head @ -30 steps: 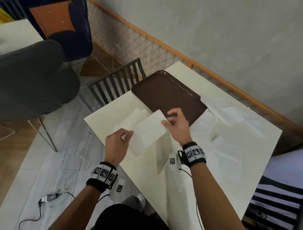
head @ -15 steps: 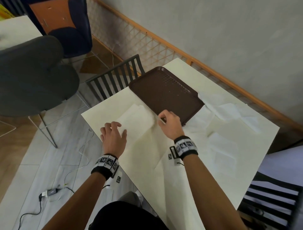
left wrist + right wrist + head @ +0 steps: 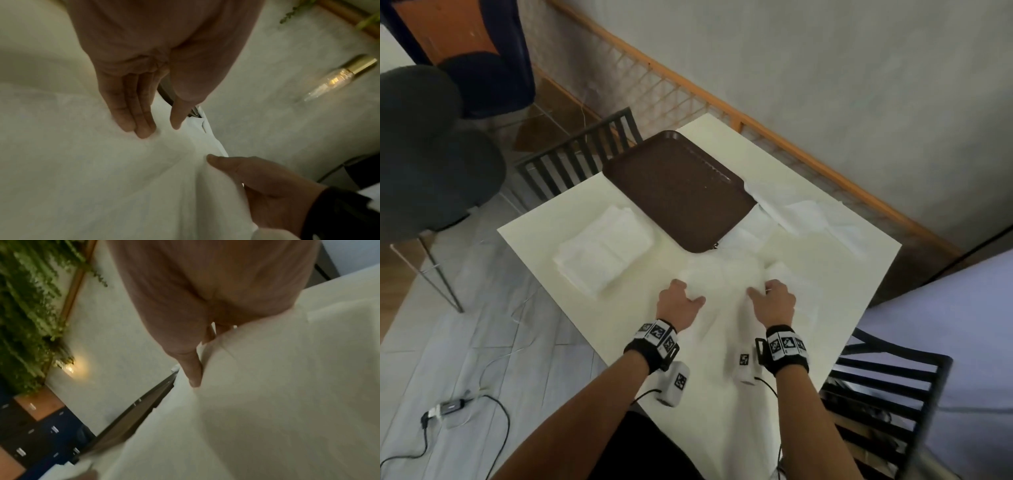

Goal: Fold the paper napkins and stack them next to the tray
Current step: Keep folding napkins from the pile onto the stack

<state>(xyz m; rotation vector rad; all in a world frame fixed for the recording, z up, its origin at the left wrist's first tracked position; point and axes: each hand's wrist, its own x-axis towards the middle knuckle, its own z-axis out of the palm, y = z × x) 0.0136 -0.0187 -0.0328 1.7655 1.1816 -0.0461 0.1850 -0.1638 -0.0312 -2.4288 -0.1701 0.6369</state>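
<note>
A stack of folded white napkins [image 3: 602,250] lies on the cream table [image 3: 544,236], left of the brown tray [image 3: 678,192]. An unfolded napkin [image 3: 722,281] is spread in front of the tray's near corner. My left hand [image 3: 681,301] rests on its left side, fingertips straight on the paper and thumb apart [image 3: 160,129]. My right hand [image 3: 770,298] pinches the napkin's [image 3: 267,386] right edge, thumb on top and fingers under the paper [image 3: 201,356]. The head view is blurred around the hands.
Several loose unfolded napkins [image 3: 804,216] lie right of the tray and along the table's right side. Slatted dark chairs stand at the far left edge [image 3: 578,157] and near right corner [image 3: 876,387]. A railing [image 3: 756,113] runs behind the table.
Both hands laid the folded napkin on the stack left of the tray, then moved right and nearer. They now sit on a flat napkin in front of the tray.
</note>
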